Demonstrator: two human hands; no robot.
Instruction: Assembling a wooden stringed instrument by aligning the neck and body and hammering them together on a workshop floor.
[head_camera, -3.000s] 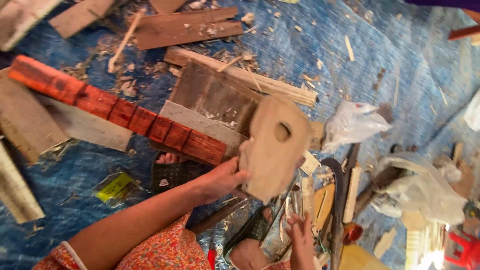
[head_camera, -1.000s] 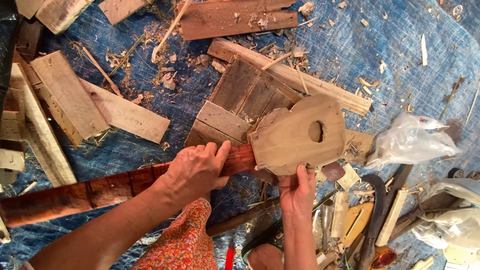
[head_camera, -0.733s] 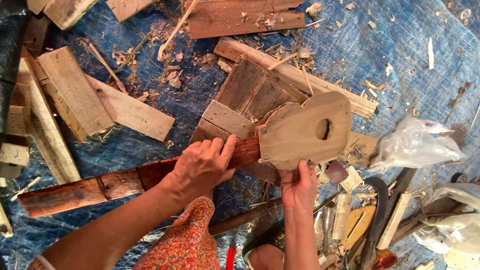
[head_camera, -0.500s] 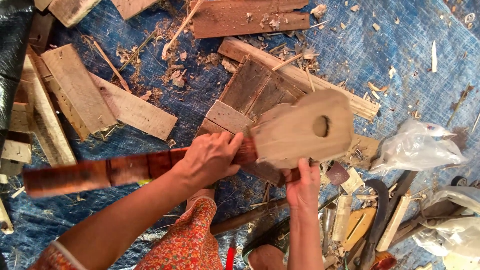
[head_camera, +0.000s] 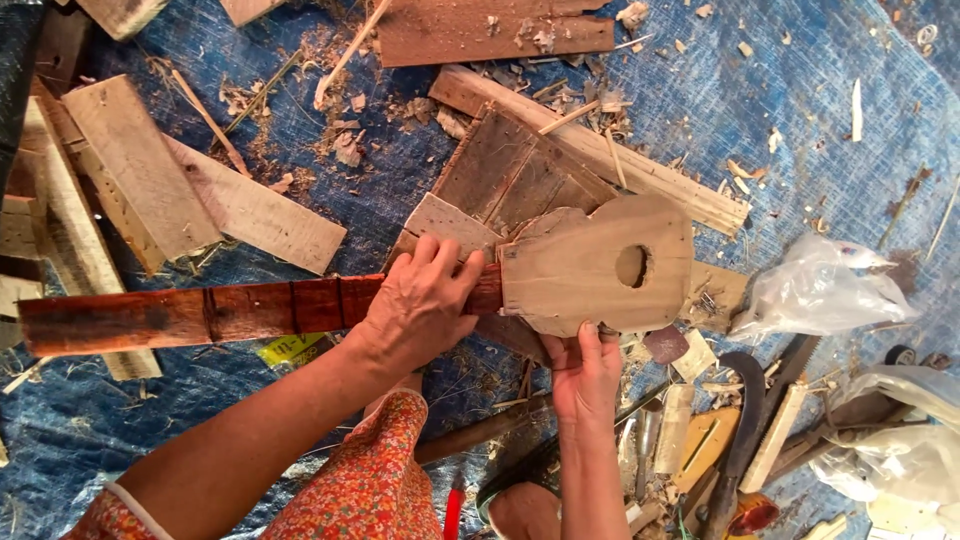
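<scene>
Red-brown neck (head_camera: 200, 315) against pale body (head_camera: 600, 265)

yellow label (head_camera: 283, 349) | under red wooden strip | clear plastic bags (head_camera: 822, 290) | right

Guitar-shaped body (head_camera: 590, 268): pale bare wood, matt, smooth-sanded. Neck (head_camera: 200, 315): reddish-brown wood, slightly glossy, scored across. Scrap boards (head_camera: 250, 210): rough, weathered grey wood. Tarpaulin (head_camera: 800, 60): blue woven plastic, dusted with shavings. Bag (head_camera: 820, 290): thin translucent plastic, crinkled.

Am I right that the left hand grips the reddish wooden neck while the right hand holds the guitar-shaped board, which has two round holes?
Not quite: the head view shows one round hole in the guitar-shaped board. The left hand does grip the reddish wooden neck, and the right hand holds the board.
</scene>
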